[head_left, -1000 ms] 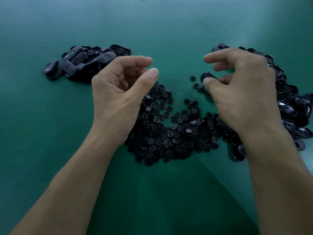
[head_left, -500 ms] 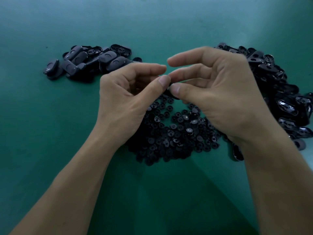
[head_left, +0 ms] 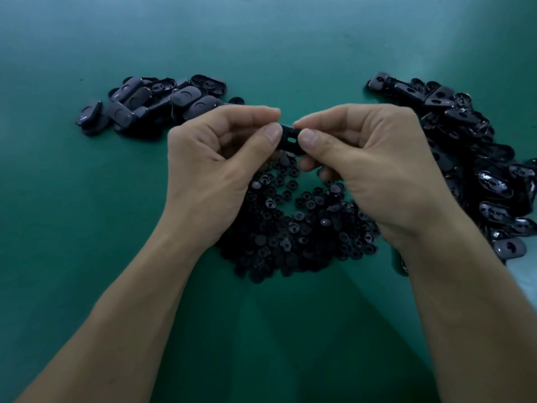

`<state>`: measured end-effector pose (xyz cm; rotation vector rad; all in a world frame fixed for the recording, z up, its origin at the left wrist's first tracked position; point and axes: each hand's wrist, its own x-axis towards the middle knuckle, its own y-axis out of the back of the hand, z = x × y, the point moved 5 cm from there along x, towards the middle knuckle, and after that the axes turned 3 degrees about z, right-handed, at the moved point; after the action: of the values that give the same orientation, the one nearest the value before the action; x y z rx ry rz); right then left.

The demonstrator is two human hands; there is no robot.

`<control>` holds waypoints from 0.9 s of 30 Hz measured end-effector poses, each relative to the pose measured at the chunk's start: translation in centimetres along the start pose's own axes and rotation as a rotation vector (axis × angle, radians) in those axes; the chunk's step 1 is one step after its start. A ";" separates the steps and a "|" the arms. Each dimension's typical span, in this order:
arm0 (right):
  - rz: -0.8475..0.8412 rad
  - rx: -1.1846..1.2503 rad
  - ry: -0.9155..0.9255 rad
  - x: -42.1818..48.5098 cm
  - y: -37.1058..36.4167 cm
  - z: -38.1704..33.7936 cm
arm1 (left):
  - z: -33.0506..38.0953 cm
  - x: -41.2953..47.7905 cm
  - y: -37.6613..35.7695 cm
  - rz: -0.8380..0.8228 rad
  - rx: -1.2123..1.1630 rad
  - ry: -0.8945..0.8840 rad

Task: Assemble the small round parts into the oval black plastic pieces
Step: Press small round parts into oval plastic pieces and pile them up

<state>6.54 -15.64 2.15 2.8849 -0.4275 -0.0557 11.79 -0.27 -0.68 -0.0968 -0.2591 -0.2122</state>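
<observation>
- Step in hand: fitting one small round part into one oval piece. Most of the stock lies loose, so I judge the task far from complete.
- Location of the work: I hold the oval piece [head_left: 290,138] clear of the counter [head_left: 87,228], above the far edge of the heap of small round parts [head_left: 299,228].
- Left grip [head_left: 215,158]: thumb and forefinger are pinched on the left end of the oval piece.
- Right grip [head_left: 374,167]: thumb and forefinger are pinched on the right end. Both grips are clamped on the same piece, with the thumb tips close together.
- Visible face: a small slot shows between my thumbs. No round part is visible at the piece, and I cannot tell whether one is seated behind it or hidden under my fingers.
- Stock: a left pile [head_left: 154,103] of oval pieces lies well apart at the far left. A larger, glossier right pile [head_left: 470,158] runs along the right side. I judge the right pile to be supply and the left pile to be finished work, though nothing here confirms it.
- Next move calls for: steady, square pressure from both sides until the round part seats, then a check that it sits flush.
- Caution: the piece is small and smooth. An uneven squeeze may tilt the part or let it drop into the heap below.
</observation>
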 end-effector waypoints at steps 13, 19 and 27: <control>-0.055 -0.613 -0.029 -0.5 -0.3 0.6 | -0.4 0.4 0.7 0.129 -0.077 0.039; -0.117 -0.664 -0.051 -0.8 -1.6 0.8 | -0.5 0.4 0.6 0.130 -0.078 0.042; -0.061 -0.611 0.005 -0.7 -1.1 0.8 | -0.6 0.4 0.6 0.125 -0.064 0.033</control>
<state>6.11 -14.57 1.17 2.2938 -0.2614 -0.1583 12.40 0.19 -1.18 -0.1727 -0.2127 -0.0976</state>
